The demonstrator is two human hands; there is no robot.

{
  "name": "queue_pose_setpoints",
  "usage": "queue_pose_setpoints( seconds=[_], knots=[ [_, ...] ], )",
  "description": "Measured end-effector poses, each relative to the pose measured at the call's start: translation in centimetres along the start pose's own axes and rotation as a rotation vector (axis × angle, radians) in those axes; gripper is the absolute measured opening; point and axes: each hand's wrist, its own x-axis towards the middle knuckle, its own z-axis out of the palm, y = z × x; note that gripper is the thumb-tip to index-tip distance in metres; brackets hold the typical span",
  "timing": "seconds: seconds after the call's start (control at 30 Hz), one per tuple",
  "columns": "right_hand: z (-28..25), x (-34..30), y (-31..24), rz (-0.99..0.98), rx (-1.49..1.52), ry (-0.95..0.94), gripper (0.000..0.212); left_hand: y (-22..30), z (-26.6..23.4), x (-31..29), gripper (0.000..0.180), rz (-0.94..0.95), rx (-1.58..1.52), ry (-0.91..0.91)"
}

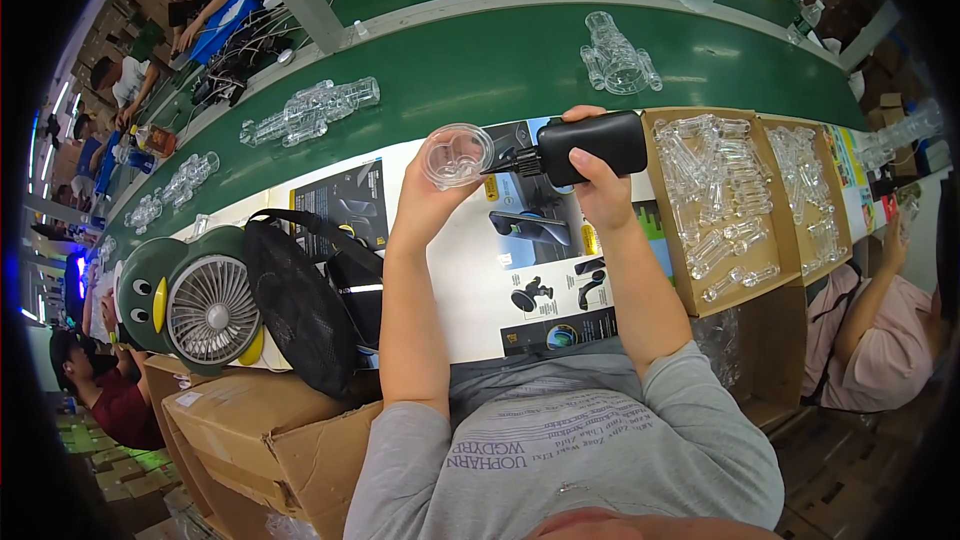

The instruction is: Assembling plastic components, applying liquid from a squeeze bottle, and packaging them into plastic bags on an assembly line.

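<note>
My left hand [425, 198] is closed around a clear, round plastic cup-shaped part [460, 154], its opening facing up. My right hand [606, 194] grips a smooth black block-shaped device [592, 148], thumb on the near side and fingers behind. From the device's left end, a narrower ribbed black piece [518, 161] reaches toward the rim of the clear part; I cannot tell whether they touch. Under both hands lie printed cardboard sheets [455, 290] with product pictures. A cardboard tray [683, 270] of clear plastic tubes stands right beside my right hand.
A second tray [790, 202] holds more clear tubes. Clear plastic assemblies [615, 60] sit along the green conveyor belt [470, 65]. On my left are a green penguin-shaped fan [213, 310], a black mesh bag [300, 300] and a cardboard box [265, 420]. People work on both sides.
</note>
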Motion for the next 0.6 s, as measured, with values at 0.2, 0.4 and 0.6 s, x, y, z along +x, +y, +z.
queue_pose_setpoints(
  seconds=[0.2,0.4,0.6],
  knots=[
    [-0.4,0.11,-0.23,-0.038,-0.038,-0.032,0.042,0.21,-0.45,-0.24,0.048,-0.091,-0.08,-0.014],
    [-0.53,0.18,-0.46,-0.067,-0.045,-0.031,0.043,-0.24,-0.64,-0.2,0.044,-0.051,-0.18,-0.063],
    [-0.38,0.21,-0.57,-0.059,0.001,-0.006,0.041,0.25,-1.06,-0.19,0.046,0.008,-0.114,-0.054]
  ],
)
